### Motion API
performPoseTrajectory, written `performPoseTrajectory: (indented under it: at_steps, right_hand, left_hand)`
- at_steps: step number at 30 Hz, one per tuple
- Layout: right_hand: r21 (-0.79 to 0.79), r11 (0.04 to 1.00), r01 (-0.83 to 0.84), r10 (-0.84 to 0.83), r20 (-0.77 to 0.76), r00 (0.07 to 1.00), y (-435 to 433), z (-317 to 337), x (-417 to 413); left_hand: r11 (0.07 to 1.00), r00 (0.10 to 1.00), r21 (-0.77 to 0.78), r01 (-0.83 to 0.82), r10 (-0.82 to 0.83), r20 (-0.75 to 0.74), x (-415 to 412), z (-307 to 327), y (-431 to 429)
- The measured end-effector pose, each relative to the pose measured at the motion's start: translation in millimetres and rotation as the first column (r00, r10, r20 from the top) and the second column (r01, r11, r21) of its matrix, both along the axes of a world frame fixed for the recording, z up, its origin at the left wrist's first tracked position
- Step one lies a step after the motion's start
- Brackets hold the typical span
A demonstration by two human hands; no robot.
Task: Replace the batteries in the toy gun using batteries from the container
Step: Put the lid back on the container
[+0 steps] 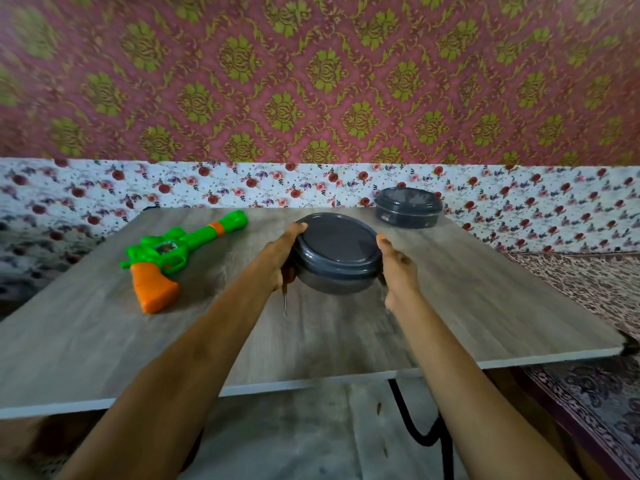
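A low table [450, 306] with a grey wood-grain top and a pale front edge carries the things. A green and orange toy gun [173, 252] lies flat on its left part, barrel toward the far edge. A dark lidded round container [408, 206] sits at the far right edge.

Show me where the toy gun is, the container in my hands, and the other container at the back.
toy gun [162, 252]: head view, on the green body above the orange grip.
held container [335, 242]: head view, middle of its dark lid.
back container [408, 206]: head view, on its lid, far right of the table.
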State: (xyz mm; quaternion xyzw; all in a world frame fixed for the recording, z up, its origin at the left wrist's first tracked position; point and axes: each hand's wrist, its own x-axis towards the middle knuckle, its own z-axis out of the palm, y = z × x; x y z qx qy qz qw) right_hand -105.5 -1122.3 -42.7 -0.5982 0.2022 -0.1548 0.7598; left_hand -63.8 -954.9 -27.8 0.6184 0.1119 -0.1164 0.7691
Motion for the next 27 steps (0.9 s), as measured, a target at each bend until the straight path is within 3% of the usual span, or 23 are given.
performPoseTrajectory:
  at_steps: [7, 16, 20, 27]
  right_hand:
    - [-0.037, 0.998, 0.054, -0.054, -0.018, 0.998, -2.1, -19.5, 85.5]
    - [-0.018, 0.999, 0.051, -0.052, -0.086, 0.995, -33.6, -2.7, 194.0]
    - [0.016, 0.996, 0.092, -0.088, -0.154, 0.984, -64.5, 17.1, 204.3]
    - [0.078, 0.982, 0.175, -0.133, -0.382, 0.915, -109.8, 58.1, 197.0]
  left_hand:
    - [0.995, 0.996, -0.055, -0.084, 0.083, -0.031, 80.7, -22.6, 19.7]
    - [0.993, 0.989, 0.015, -0.121, 0.122, -0.08, 173.2, -8.8, -5.8]
    - [0.991, 0.989, 0.001, -0.13, 0.13, -0.07, 176.4, 24.6, -28.8]
    - [0.986, 0.962, -0.038, -0.165, 0.152, -0.227, 169.4, 88.7, -45.9]
